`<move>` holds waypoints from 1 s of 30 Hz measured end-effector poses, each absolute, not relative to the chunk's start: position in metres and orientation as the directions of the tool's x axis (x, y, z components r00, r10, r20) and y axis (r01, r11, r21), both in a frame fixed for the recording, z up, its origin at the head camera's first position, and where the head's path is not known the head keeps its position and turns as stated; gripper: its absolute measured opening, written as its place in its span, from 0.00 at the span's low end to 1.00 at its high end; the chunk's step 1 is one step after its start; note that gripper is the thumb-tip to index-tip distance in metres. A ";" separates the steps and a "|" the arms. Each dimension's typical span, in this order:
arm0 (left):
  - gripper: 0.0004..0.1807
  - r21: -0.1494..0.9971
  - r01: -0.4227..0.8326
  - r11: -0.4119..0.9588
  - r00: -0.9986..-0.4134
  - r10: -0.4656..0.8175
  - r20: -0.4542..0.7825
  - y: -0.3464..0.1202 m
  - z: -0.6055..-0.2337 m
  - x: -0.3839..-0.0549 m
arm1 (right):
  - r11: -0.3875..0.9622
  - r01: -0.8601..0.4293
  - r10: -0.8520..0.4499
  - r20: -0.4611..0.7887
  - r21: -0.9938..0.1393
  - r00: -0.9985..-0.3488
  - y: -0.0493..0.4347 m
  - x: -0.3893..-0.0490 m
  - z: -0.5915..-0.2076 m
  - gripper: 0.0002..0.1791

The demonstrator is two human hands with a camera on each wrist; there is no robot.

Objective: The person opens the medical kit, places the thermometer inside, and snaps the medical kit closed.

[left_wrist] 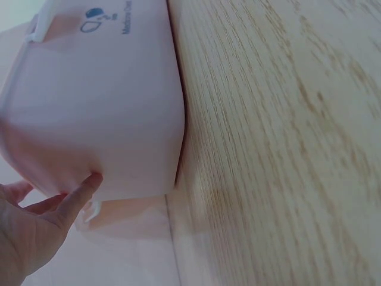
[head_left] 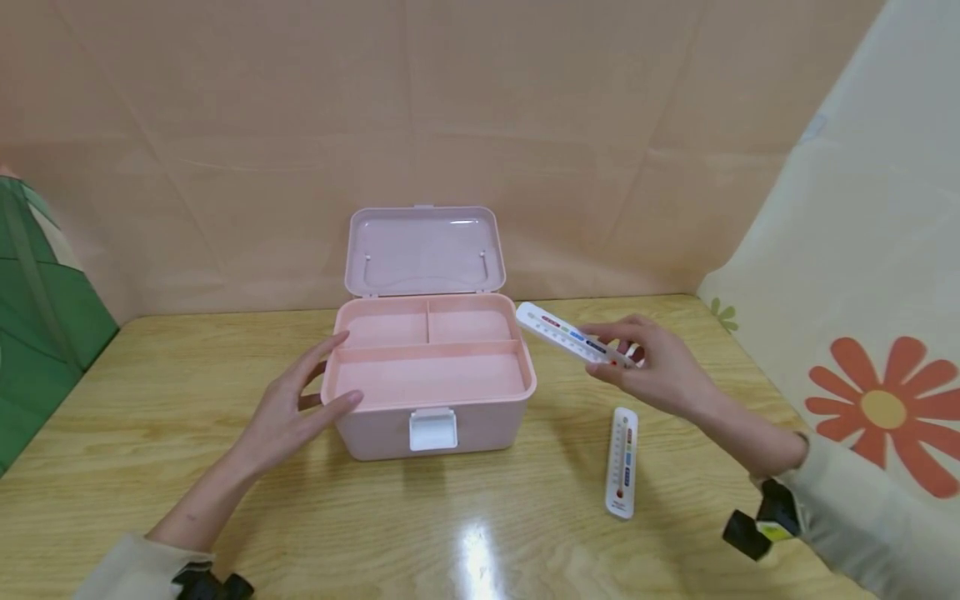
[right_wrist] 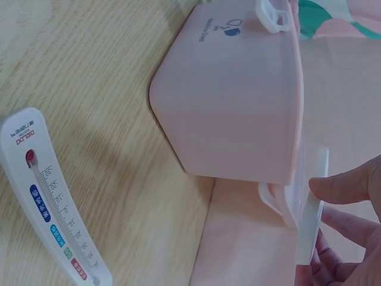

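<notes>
A pink medicine box [head_left: 431, 433] stands with its lid [head_left: 425, 250] raised and its divided tray [head_left: 420, 379] showing. My left hand [head_left: 296, 398] touches the box's left side, thumb and fingers spread along the rim; in the left wrist view, fingertips rest against the outer wall. To the right of the box, my right hand [head_left: 656, 358] pinches a white thermometer [head_left: 558, 332] between thumb and fingers, above the table, its far end close to the box's rim. A second thermometer [head_left: 622, 463] lies on the table below that hand, scale side up.
The wooden table [head_left: 315, 533] meets a beige cloth backdrop [head_left: 225, 167] behind the box. A green patterned cloth [head_left: 37, 317] hangs at the left. On the right is a white cloth with a red flower [head_left: 883, 410]. A white latch [head_left: 433, 430] is on the box's front.
</notes>
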State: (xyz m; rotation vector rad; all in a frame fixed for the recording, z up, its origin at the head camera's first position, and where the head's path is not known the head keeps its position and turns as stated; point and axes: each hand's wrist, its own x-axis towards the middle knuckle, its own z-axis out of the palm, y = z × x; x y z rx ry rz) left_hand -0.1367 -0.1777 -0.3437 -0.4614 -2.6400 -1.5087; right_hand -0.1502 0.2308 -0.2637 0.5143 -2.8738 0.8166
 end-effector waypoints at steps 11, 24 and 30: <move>0.39 0.828 0.288 0.480 -0.954 0.223 0.202 -0.177 -0.344 -0.137 | 0.788 -0.367 -0.318 0.182 -0.494 -0.930 0.223 -0.151 -0.257 0.25; 0.38 0.830 0.311 0.463 -0.947 0.223 0.231 -0.177 -0.344 -0.138 | 0.782 -0.387 -0.351 0.168 -0.490 -0.921 0.209 -0.154 -0.250 0.24; 0.38 0.831 0.309 0.462 -0.948 0.222 0.229 -0.176 -0.345 -0.139 | 0.780 -0.397 -0.367 0.160 -0.483 -0.916 0.203 -0.156 -0.248 0.24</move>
